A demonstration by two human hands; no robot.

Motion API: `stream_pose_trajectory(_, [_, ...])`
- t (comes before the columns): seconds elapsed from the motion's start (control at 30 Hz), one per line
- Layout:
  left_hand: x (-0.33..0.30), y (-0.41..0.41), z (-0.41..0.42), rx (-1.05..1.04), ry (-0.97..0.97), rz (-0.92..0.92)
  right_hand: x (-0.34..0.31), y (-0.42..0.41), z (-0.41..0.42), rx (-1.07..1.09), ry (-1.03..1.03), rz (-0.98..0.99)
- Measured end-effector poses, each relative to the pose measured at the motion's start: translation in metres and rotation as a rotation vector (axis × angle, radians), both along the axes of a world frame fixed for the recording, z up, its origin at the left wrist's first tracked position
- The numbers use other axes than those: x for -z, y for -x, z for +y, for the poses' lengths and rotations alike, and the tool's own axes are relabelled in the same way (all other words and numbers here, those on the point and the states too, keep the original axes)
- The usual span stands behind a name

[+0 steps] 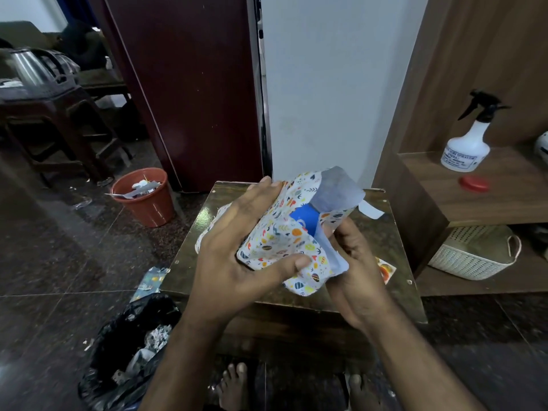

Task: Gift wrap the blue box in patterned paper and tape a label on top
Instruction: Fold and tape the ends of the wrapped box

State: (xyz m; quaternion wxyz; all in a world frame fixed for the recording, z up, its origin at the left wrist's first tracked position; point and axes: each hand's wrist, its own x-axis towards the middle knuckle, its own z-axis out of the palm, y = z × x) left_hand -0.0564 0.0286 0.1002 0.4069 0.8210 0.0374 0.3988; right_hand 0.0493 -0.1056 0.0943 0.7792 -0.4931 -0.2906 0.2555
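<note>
Blue box (305,217) shows through loose paper (277,232). The left hand (237,250) clasps the bundle; the right hand (353,256) pinches a flap. Slack folds could spring open before taping.

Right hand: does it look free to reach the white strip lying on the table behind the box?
Probably not yet. The right hand is pinching the patterned paper around the blue box; the white strip lies unobstructed on the table beyond.

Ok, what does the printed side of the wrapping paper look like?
White wrapping paper scattered with small multicoloured shapes in orange, yellow, red and dark blue; head view.
</note>
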Motion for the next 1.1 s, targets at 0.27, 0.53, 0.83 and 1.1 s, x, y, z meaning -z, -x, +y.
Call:
stream_pose_trajectory(0.27, [0.007, 0.0, -0.002, -0.002, 0.166, 0.016, 0.009, -0.002, -0.003, -0.04, -0.063, 0.021])
stream_pose_trajectory(0.53, [0.002, 0.004, 0.011, 0.07, -0.005, 0.265, 0.009, -0.006, -0.005, -0.154, -0.141, 0.154])
stream_pose_trajectory(0.83, [-0.006, 0.009, 0.012, -0.032, -0.236, 0.093, 0.0, 0.003, -0.002, -0.198, -0.202, 0.174])
stream_pose_trajectory(1.1, [0.001, 0.012, 0.021, -0.153, -0.279, 0.06, 0.006, -0.006, 0.0, 0.068, -0.034, 0.106])
